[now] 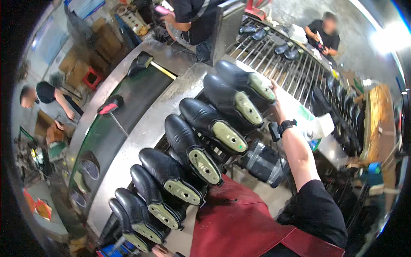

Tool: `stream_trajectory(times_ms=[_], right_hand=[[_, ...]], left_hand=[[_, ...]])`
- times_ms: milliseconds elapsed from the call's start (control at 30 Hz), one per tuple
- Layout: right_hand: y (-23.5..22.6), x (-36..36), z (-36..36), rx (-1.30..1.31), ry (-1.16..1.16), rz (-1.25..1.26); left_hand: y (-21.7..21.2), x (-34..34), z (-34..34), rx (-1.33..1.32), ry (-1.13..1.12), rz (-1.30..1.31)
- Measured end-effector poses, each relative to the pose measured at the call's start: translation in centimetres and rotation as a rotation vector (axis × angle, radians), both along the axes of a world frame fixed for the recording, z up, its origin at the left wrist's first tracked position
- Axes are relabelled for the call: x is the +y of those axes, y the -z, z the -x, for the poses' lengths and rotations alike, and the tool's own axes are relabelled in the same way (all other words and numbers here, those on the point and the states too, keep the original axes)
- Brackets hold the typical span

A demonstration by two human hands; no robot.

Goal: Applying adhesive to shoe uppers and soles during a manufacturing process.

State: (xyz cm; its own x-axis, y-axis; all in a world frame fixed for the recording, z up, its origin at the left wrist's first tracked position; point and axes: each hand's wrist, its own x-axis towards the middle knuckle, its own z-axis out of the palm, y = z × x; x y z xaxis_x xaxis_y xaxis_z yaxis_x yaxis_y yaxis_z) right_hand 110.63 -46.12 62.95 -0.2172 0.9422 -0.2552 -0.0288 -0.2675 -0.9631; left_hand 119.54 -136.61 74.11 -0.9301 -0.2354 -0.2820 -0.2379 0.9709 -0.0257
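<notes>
Several black leather shoe uppers on pale green lasts stand in a slanting row before me, toes toward the metal ledge and last tops facing me. At the far right end, my right hand (276, 102) is closed against the heel end of a slightly blurred black shoe on its last (233, 73); its fingers are partly hidden. Only a bit of my left hand (160, 251) shows at the lower edge, close beside the nearest shoe on its last (122, 218). What its fingers do is hidden.
Left of the row, a dark conveyor belt (143, 105) carries a few shoe parts. A roller rack (274, 55) with more black shoes stands at the upper right. A taped black cylinder (265, 162) lies under my right forearm. Other people (53, 103) work around.
</notes>
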Motion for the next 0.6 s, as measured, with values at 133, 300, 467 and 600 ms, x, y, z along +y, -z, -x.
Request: stream_trajectory(times_ms=[133,300,467,600], right_hand=[[3.0,6.6,3.9,0.2,-0.153,0.198],[10.3,14.1,-3.6,-0.328,-0.24,-0.565],[5.0,10.3,-4.1,-0.187,-0.274,-0.319],[3.2,9.4,-3.0,-0.066,-0.21,-0.392]], left_hand=[[-4.9,4.7,-0.5,0.077,-0.088,-0.054],[0.3,2.4,4.4,-0.525,0.294,0.552],[-0.5,4.6,3.8,-0.572,0.101,0.436],[1.6,7.6,4.1,-0.603,0.008,0.3]])
